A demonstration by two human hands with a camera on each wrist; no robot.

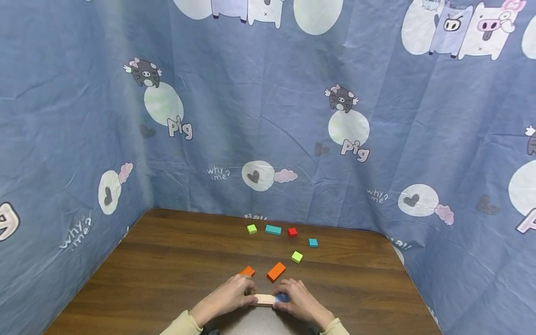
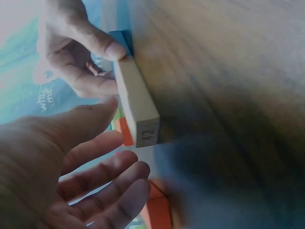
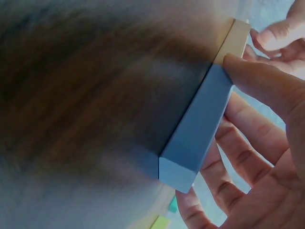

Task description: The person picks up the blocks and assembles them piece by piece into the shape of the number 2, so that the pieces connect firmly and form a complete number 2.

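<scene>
A plain wooden block (image 1: 265, 299) and a blue block (image 3: 198, 121) lie end to end in one row at the table's near side. My right hand (image 1: 298, 300) pinches the blue block near the joint, thumb on one face and fingers along the other. In the left wrist view, the plain block's end (image 2: 147, 131) bears the written number 42. Around that end my left hand (image 1: 232, 297) is spread loosely, its fingers (image 2: 102, 193) relaxed. Whether its thumb touches the block I cannot tell.
Two orange blocks (image 1: 276, 272) lie just beyond the hands, one partly hidden by the left hand. Farther back are green blocks (image 1: 297, 257), a red block (image 1: 292, 231), a long teal block (image 1: 273, 230) and a small blue block (image 1: 313, 243). A printed blue curtain (image 1: 268, 116) surrounds the wooden table (image 1: 167, 251).
</scene>
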